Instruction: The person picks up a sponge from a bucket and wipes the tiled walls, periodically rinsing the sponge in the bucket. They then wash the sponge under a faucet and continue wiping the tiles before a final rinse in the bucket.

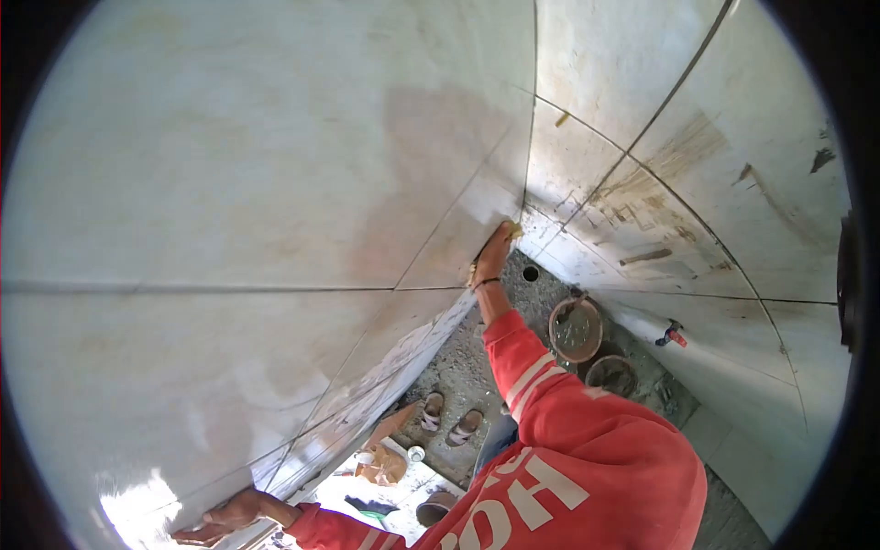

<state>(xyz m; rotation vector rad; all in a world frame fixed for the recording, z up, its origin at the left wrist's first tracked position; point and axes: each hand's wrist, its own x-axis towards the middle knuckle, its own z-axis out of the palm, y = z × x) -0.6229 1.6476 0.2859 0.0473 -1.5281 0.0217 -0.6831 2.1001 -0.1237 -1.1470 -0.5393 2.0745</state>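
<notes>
My right hand (495, 254), with a dark band at the wrist, presses on the large pale wall tile (275, 137) close to the room's corner. Its fingers close over a yellowish sponge-like pad (515, 230), whose edges peek out on both sides of the hand; most of it is hidden. At the lower left, my left hand (225, 518) lies with fingers stretched out against the tiled wall near its edge, holding nothing visible. A damp-looking darker patch or shadow spreads over the tile left of my right hand.
Two buckets, one with grey water (576, 330) and one darker (611, 374), stand on the rough floor near a drain hole (531, 273). A red-handled tap (672, 335) juts from the smeared right wall. Sandals (465, 427) and a crumpled brown bag (382, 466) lie below.
</notes>
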